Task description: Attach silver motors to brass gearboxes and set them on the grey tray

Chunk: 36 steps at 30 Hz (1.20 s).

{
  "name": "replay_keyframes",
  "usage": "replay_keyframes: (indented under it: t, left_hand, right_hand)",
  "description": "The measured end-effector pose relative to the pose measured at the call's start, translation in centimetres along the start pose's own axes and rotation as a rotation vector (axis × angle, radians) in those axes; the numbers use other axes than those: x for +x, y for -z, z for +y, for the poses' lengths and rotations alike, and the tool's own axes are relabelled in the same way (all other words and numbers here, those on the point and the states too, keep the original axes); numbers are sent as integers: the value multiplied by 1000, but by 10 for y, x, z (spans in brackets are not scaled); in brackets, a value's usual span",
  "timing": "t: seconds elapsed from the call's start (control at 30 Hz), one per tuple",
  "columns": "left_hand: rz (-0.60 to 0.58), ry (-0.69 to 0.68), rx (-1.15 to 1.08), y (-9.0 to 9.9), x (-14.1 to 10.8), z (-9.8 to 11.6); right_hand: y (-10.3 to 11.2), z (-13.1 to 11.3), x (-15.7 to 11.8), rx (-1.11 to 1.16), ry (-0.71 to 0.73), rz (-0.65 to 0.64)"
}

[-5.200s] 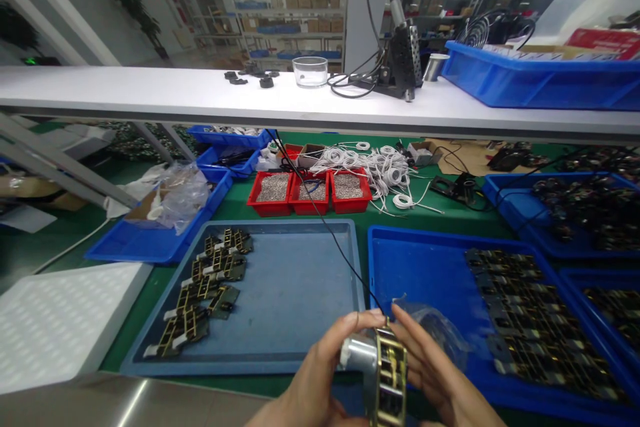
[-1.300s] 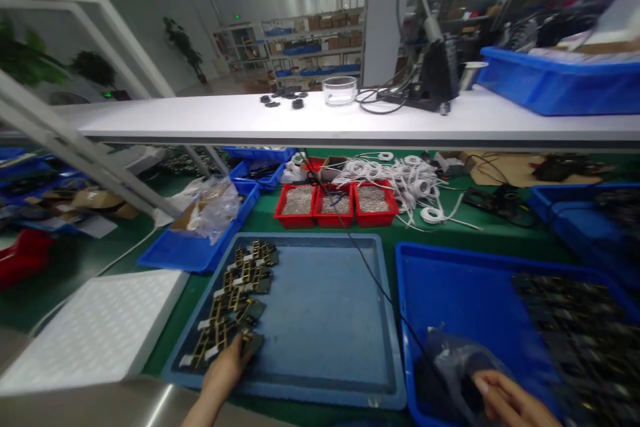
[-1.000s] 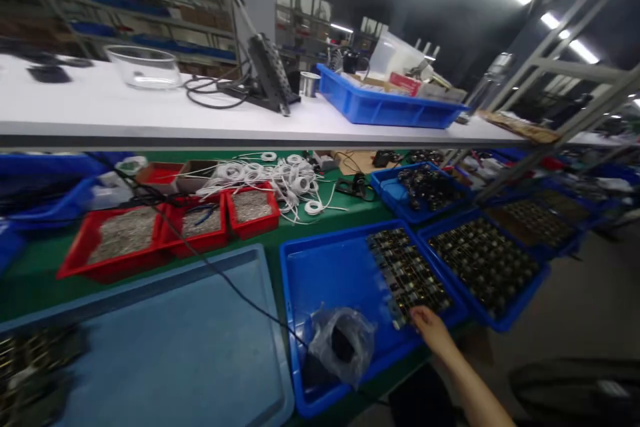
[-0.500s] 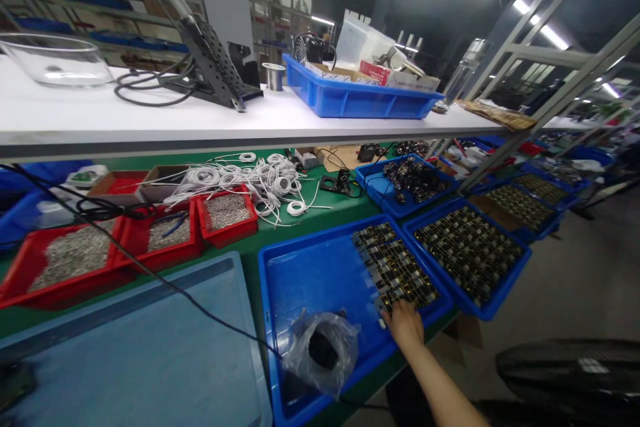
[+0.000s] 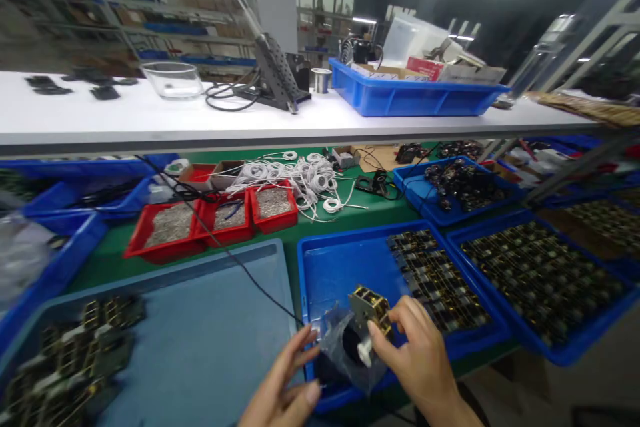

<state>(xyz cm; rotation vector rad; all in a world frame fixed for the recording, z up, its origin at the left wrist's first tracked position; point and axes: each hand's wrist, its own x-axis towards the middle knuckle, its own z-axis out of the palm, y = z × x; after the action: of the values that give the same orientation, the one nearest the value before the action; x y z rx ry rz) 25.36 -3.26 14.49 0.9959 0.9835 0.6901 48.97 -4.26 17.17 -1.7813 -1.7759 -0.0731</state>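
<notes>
Right hand (image 5: 417, 360) pinches a small brass-coloured metal part (image 5: 371, 310) between thumb and fingertips, held up over the near corner of the blue tray (image 5: 340, 263). Left hand (image 5: 283, 387) open, fingers spread, holding nothing; its fingertips reach toward the clear plastic bag (image 5: 343, 347), which lies in the same tray corner with something dark inside. Whether they touch the bag cannot be told. My read: the part wants a light, steady pinch by its frame edges, white end kept clear of the bag's film, the free hand steadying or spreading the bag mouth. A black cable (image 5: 235, 257) runs slantwise across the grey-blue tray (image 5: 210, 320) and ends near the bag; it looks easy to snag with a wrist. Rows of like parts (image 5: 435, 277) fill the blue tray's right half, just beside the right hand, so room is tight there. Bare tray floor lies left of those rows. The white shelf (image 5: 200, 123) overhangs the far bench, limiting lift.
</notes>
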Motion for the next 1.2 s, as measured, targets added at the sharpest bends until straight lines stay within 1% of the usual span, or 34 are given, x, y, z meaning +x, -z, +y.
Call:
replay_keyframes:
  t: [0.07,0.1,0.17,0.2,0.27,0.33,0.4,0.47,0.5,0.57,0.63,0.7,0.77,0.9,1.0,1.2]
  left_hand:
    - [-122,-121,-195,-23,5,9]
    - [-168,-183,-237,-29,6,13]
    - [-121,-269,-285,-30,5,21]
    - [-92,-270,-296,-28,2,27]
    - [-42,-241,-303,-21,-8,38]
    - [-26,-214,-295,-14,-18,48]
    - [-5,-199,-278,-10,-27,57]
    - [11,-175,-258,-6,-33,61]
    - [16,-164,-252,-4,-35,61]
    - [9,-145,-253,-2,-37,59]
    - [-9,-137,-260,1,-39,56]
    - [-32,-120,-242,2,-40,52]
    - [-42,-88,-191,3,-41,51]
    - [-52,-33,-96,2,-46,54]
    - [-60,1,-119,0,-50,60]
    - [-27,78,-141,-2,-51,67]
  right_hand:
    - [2,-36,12,119,133,53]
    - [1,-50,15,163,185,75]
    - [-1,-71,20,230,277,86]
    - [-2,-77,21,260,319,61]
    - [-1,-84,23,332,397,-41]
    - [3,-84,25,448,421,-169]
    - [6,-80,25,596,364,-292]
    - [5,-76,23,763,222,-426]
    - [4,-74,21,848,123,-494]
    - [-1,-72,17,1009,-122,-613]
    - [-5,-73,16,1123,-354,-702]
    - [-7,-77,17,1186,-496,-751]
    - [-6,-81,19,1230,-555,-755]
    - [-4,-85,20,1265,-605,-725]
    - [-6,-84,16,1262,-628,-708]
    - [-10,-87,11,1283,-652,-660]
